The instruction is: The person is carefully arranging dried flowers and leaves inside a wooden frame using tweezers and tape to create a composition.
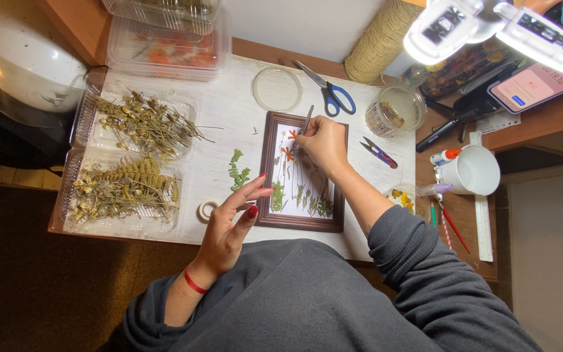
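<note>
A grey sweatshirt (pixel 307 300) filled the foreground as a person bent over a white tabletop (pixel 229 111). The right hand (pixel 324 143) was clenched around slim metal tweezers (pixel 305 124), their tips lowered to a small orange pressed flower (pixel 287 153) on the white card inside a brown wooden picture frame (pixel 269 169). The flower lay just left of that hand's knuckles, at the tweezer tips, and the frame's long axis ran from the person's body away across the table. The right forearm crossed the frame's lower right corner, wrist bent inward. The left hand (pixel 232 218) hovered open and empty at the frame's left edge, fingers spread; it was the farther of the two from the flower. A green fern sprig (pixel 238 171) lay just left of the frame, a tape roll (pixel 207 209) beside the left hand. Blue-handled scissors (pixel 330 91) rested beyond the frame, and clear trays of dried plants (pixel 131 156) sat well to the left.
</note>
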